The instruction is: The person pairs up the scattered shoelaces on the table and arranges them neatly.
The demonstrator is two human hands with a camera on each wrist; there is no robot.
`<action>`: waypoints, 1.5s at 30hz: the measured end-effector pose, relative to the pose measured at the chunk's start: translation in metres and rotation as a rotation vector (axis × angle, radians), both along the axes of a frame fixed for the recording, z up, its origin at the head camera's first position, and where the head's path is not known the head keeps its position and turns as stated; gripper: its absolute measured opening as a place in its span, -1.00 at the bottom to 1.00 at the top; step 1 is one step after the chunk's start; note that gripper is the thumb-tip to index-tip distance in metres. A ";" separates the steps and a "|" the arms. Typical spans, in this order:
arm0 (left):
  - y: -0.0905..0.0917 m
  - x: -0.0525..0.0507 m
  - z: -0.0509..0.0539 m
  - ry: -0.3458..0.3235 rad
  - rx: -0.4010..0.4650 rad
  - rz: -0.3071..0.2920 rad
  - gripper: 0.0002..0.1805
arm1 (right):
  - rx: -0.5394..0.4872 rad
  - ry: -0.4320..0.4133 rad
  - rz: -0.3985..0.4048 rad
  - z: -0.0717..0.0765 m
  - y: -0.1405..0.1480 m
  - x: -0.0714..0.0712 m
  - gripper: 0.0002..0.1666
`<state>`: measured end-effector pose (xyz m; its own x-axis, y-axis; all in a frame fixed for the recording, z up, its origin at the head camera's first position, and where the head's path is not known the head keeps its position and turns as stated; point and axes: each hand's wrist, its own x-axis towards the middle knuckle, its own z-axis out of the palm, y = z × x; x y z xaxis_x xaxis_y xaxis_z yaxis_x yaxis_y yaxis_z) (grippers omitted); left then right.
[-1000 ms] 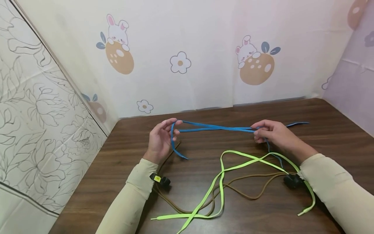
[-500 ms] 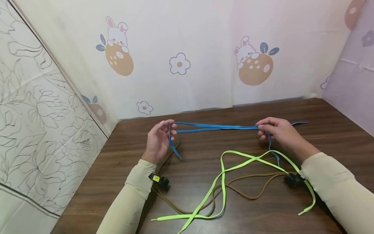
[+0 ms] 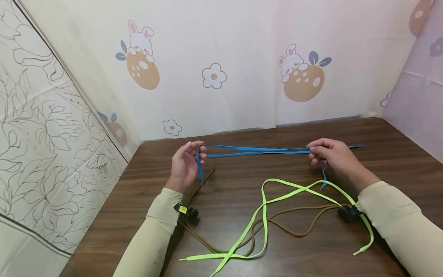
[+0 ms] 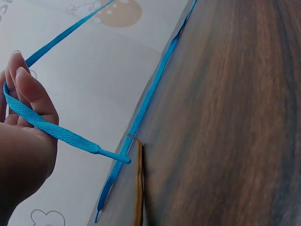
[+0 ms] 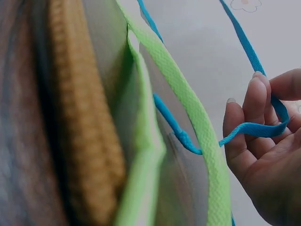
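the left hand point(image 3: 184, 166) and right hand point(image 3: 328, 154) pinch one blue lace point(image 4: 70, 136) near its ends; overpulling could slip it loose.

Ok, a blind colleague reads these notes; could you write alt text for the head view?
A person's left hand and right hand hold a flat blue woven lace stretched between them above a dark brown wood-grain table. Another flat blue lace lies on the table; in the foreground, a flat neon-green lace crosses a thin brown cord.
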<state>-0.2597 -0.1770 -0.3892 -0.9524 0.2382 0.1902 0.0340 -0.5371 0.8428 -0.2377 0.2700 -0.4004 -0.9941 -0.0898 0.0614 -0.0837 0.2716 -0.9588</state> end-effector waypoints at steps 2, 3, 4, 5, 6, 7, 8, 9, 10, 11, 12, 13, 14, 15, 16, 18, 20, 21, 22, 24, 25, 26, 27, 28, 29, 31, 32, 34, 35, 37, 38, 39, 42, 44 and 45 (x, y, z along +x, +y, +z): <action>-0.001 0.000 0.000 0.000 0.005 0.010 -0.49 | -0.018 -0.002 -0.001 0.000 0.000 0.000 -0.55; -0.002 0.000 0.000 -0.001 0.007 0.015 -0.49 | -0.032 -0.003 -0.002 0.000 0.000 -0.001 -0.56; -0.002 0.000 0.000 -0.001 0.010 0.021 -0.50 | -0.041 -0.002 -0.004 0.000 0.000 -0.001 -0.57; -0.003 -0.001 -0.001 -0.002 0.015 0.027 -0.50 | -0.051 -0.003 -0.006 0.000 0.000 -0.001 -0.58; -0.004 -0.001 -0.001 -0.004 0.019 0.032 -0.51 | -0.062 -0.004 -0.008 -0.001 0.001 -0.001 -0.60; -0.004 -0.001 -0.001 -0.005 0.020 0.036 -0.51 | -0.071 -0.005 -0.013 -0.001 0.001 -0.001 -0.62; -0.005 -0.001 -0.002 -0.005 0.020 0.039 -0.51 | -0.080 -0.006 -0.019 -0.001 0.002 -0.001 -0.63; -0.005 -0.001 -0.002 -0.005 0.018 0.041 -0.50 | -0.088 -0.007 -0.026 -0.001 0.002 -0.002 -0.65; -0.006 -0.002 -0.003 -0.004 0.019 0.042 -0.49 | -0.091 -0.008 -0.033 -0.002 0.003 -0.001 -0.67; -0.006 -0.002 -0.003 -0.002 0.020 0.044 -0.48 | -0.096 -0.009 -0.039 -0.002 0.003 -0.001 -0.68; -0.006 -0.002 -0.004 0.001 0.022 0.046 -0.46 | -0.099 -0.010 -0.044 -0.002 0.003 -0.001 -0.69; -0.007 -0.002 -0.004 0.005 0.025 0.052 -0.45 | -0.101 -0.009 -0.051 -0.002 0.004 -0.001 -0.70; -0.007 -0.003 -0.005 0.008 0.029 0.058 -0.44 | -0.104 -0.009 -0.055 -0.002 0.004 -0.001 -0.71; -0.008 -0.004 -0.005 0.013 0.036 0.067 -0.44 | -0.107 -0.007 -0.058 -0.002 0.004 -0.001 -0.71; -0.008 -0.004 -0.005 0.015 0.044 0.077 -0.44 | -0.108 -0.006 -0.060 -0.002 0.005 0.000 -0.71; -0.009 -0.005 -0.006 0.015 0.058 0.099 -0.44 | -0.117 -0.006 -0.065 -0.002 0.005 0.000 -0.71; -0.010 -0.007 -0.007 0.004 0.073 0.119 -0.44 | -0.121 -0.006 -0.074 -0.002 0.006 0.001 -0.72; -0.010 -0.007 -0.008 0.000 0.082 0.130 -0.44 | -0.120 -0.005 -0.078 -0.003 0.006 0.001 -0.72; -0.011 -0.007 -0.008 -0.006 0.092 0.138 -0.44 | -0.123 -0.007 -0.083 -0.003 0.006 0.001 -0.72; -0.012 -0.008 -0.009 -0.016 0.112 0.157 -0.44 | -0.119 -0.008 -0.091 -0.003 0.006 0.001 -0.72; -0.013 -0.009 -0.009 -0.020 0.121 0.164 -0.43 | -0.122 -0.008 -0.093 -0.003 0.006 0.001 -0.72; -0.013 -0.009 -0.009 -0.021 0.126 0.173 -0.42 | -0.122 -0.007 -0.095 -0.004 0.006 0.001 -0.71; -0.014 -0.009 -0.009 -0.022 0.129 0.178 -0.41 | -0.125 -0.007 -0.096 -0.004 0.006 0.000 -0.72; -0.015 -0.009 -0.010 -0.024 0.131 0.181 -0.40 | -0.129 -0.007 -0.098 -0.004 0.006 0.000 -0.72; -0.015 -0.009 -0.010 -0.028 0.131 0.185 -0.39 | -0.130 -0.006 -0.100 -0.004 0.006 -0.001 -0.72; -0.016 -0.009 -0.009 -0.042 0.125 0.185 -0.38 | -0.137 -0.005 -0.107 -0.005 0.006 -0.002 -0.73; -0.016 -0.009 -0.008 -0.052 0.120 0.184 -0.38 | -0.137 -0.006 -0.111 -0.005 0.006 -0.002 -0.73; -0.017 -0.008 -0.007 -0.079 0.107 0.176 -0.39 | -0.135 -0.005 -0.118 -0.006 0.006 -0.002 -0.72; -0.018 -0.008 -0.007 -0.096 0.098 0.173 -0.39 | -0.134 -0.006 -0.120 -0.006 0.006 -0.002 -0.72; -0.019 -0.007 -0.006 -0.128 0.077 0.164 -0.39 | -0.136 -0.003 -0.122 -0.006 0.006 -0.002 -0.70; -0.019 -0.007 -0.006 -0.140 0.065 0.162 -0.39 | -0.138 -0.003 -0.121 -0.006 0.006 -0.002 -0.70; -0.020 -0.007 -0.006 -0.152 0.054 0.162 -0.38 | -0.143 -0.002 -0.121 -0.006 0.006 -0.002 -0.70; -0.023 -0.008 -0.007 -0.181 0.025 0.168 -0.39 | -0.157 0.004 -0.119 -0.006 0.005 -0.001 -0.72; -0.025 -0.009 -0.008 -0.200 0.010 0.180 -0.39 | -0.160 0.008 -0.120 -0.006 0.005 -0.001 -0.75; -0.026 -0.010 -0.008 -0.210 0.005 0.184 -0.39 | -0.162 0.011 -0.120 -0.006 0.005 -0.001 -0.76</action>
